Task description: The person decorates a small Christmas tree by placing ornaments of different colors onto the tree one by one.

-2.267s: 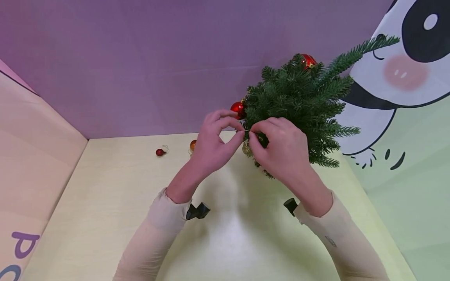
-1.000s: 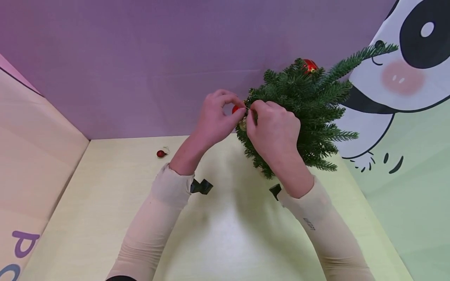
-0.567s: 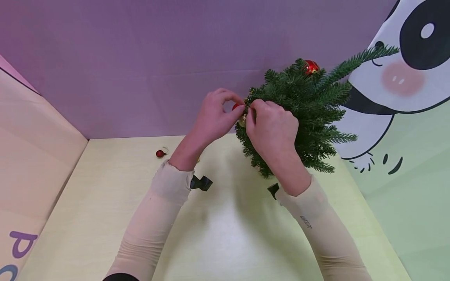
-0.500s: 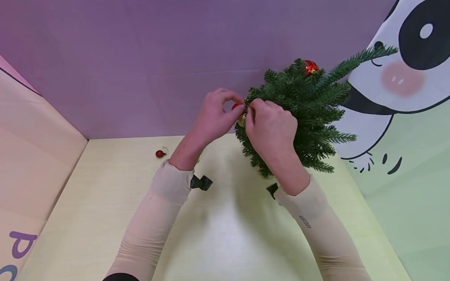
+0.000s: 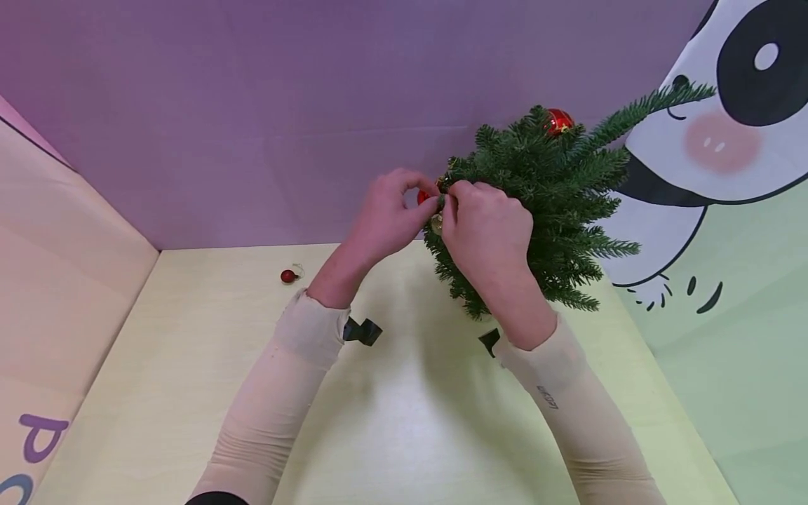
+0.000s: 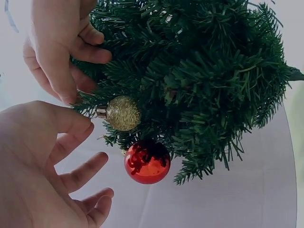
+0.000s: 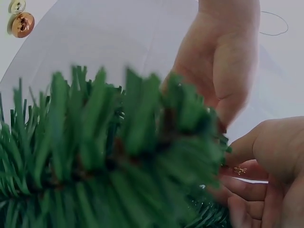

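A small green artificial Christmas tree stands at the right back of the table. At its left side, my left hand and my right hand meet fingertip to fingertip around a green branch tip. Each pinches with thumb and index finger at the thin string of a glittery gold bauble. That string is mostly hidden by the fingers. The bauble hangs just below the fingertips, its metal cap toward the left thumb. A shiny red bauble hangs close beside it, beyond the left fingers.
A little dark red bauble with a string loop lies on the table at left. An orange bauble and a pale one show in the right wrist view. Another red bauble hangs high on the tree near the purple wall.
Both hands have moved up and away, carrying the gold bauble from the tree's front left to the branch tip. My left forearm now covers the orange bauble in the head view.
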A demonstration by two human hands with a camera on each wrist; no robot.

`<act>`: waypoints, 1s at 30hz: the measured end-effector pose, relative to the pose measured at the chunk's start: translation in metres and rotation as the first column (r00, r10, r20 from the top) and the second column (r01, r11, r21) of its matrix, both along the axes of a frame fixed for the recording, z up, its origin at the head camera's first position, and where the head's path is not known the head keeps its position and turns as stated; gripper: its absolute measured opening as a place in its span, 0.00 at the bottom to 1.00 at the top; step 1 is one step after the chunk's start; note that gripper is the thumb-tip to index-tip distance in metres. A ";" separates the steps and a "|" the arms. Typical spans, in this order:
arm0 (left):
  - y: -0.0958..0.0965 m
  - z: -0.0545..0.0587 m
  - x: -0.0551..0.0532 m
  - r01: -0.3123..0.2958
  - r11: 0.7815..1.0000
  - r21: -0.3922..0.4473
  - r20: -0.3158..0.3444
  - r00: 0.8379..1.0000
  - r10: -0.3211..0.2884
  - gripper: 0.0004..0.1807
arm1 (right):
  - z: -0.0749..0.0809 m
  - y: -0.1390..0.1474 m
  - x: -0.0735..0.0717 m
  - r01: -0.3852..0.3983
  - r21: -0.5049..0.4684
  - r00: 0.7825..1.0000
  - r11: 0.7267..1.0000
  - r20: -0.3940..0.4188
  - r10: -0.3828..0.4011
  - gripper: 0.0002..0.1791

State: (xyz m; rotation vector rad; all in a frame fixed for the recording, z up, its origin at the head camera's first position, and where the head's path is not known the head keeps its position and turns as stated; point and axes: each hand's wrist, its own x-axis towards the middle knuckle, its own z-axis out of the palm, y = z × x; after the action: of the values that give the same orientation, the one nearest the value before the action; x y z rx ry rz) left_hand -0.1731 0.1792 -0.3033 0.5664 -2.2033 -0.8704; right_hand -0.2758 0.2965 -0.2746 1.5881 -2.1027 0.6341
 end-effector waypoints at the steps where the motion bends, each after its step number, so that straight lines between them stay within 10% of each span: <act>1: 0.000 -0.001 0.000 0.000 1.000 0.004 0.001 1.000 0.000 0.08 | 0.000 0.001 0.000 -0.005 0.006 1.000 1.000 0.006 0.005 0.12; 15: 0.003 -0.008 0.003 0.024 0.994 0.103 0.012 1.000 -0.025 0.08 | 0.012 0.038 -0.001 -0.169 -0.071 0.982 0.983 0.077 0.174 0.11; 30: 0.000 -0.023 0.017 0.021 0.996 0.088 0.007 1.000 -0.022 0.08 | 0.026 0.079 -0.038 -0.375 -0.356 0.922 0.856 -0.052 0.383 0.11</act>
State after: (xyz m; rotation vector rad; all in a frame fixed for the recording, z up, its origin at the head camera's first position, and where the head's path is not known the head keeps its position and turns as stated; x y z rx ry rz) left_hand -0.1565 0.1794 -0.3263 0.5894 -2.1901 -0.9820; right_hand -0.3142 0.3751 -0.2487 1.7871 -1.5666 1.1025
